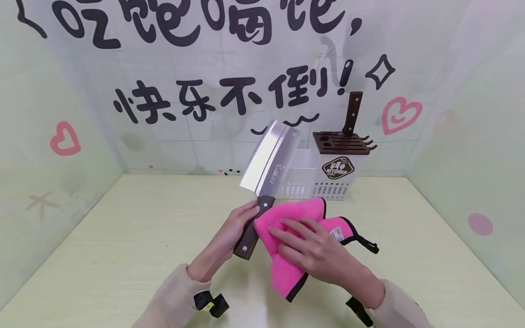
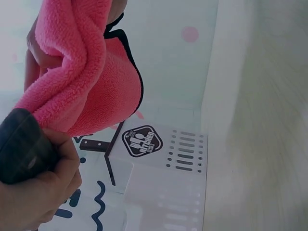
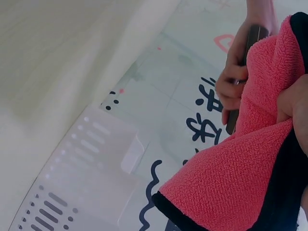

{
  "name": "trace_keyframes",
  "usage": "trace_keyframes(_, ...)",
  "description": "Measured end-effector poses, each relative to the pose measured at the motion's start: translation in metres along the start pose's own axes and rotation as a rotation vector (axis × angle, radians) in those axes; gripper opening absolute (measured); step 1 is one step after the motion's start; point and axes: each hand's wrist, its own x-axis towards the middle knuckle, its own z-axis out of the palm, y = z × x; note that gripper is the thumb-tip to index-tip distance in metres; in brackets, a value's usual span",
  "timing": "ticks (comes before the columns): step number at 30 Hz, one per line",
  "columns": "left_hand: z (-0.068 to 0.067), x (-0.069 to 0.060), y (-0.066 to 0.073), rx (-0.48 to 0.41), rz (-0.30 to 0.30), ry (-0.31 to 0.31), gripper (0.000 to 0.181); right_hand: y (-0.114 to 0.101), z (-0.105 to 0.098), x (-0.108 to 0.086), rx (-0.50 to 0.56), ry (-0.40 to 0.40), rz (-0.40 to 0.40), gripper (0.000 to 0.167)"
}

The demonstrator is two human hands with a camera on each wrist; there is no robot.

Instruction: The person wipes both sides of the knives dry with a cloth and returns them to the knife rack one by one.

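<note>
My left hand (image 1: pixel 234 230) grips a cleaver (image 1: pixel 268 159) by its dark wooden handle, which has metal rivets. Its broad steel blade points up and away, raised over the table. A pink towel (image 1: pixel 301 209) with black edging, a white label and a hanging loop is held in my right hand (image 1: pixel 317 250), the fingers bent over it. The towel lies against the handle near the blade's base. In the left wrist view, the handle's butt (image 2: pixel 24 144) shows beside the folded towel (image 2: pixel 108 86). From the right wrist, the towel hides part of the handle.
Behind the cleaver, a white perforated rack (image 1: pixel 332 189) stands by the back wall. A dark slotted turner (image 1: pixel 342 143) with a wooden handle shows at its top, near dark hooks. Printed walls enclose the pale table (image 1: pixel 135 218) at the back and sides.
</note>
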Motion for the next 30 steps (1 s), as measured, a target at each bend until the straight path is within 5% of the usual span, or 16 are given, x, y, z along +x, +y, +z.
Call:
trace_keyframes(11,-0.002,-0.001,-0.004,0.039,0.023,-0.095,0.038,0.020,0.001,0.002,0.009,-0.023,0.070,0.033)
trace_keyframes(16,-0.003,-0.001,-0.005,0.108,0.037,-0.104,0.031,0.029,0.002,0.004,0.045,-0.070,0.118,0.009)
trace_keyframes(21,-0.004,-0.001,-0.007,0.186,0.050,-0.105,0.032,0.034,0.005,0.007,0.081,-0.094,0.157,0.033)
trace_keyframes(30,-0.006,-0.001,-0.011,0.221,0.044,-0.100,0.036,0.039,0.010,0.005,0.105,-0.098,0.181,0.040)
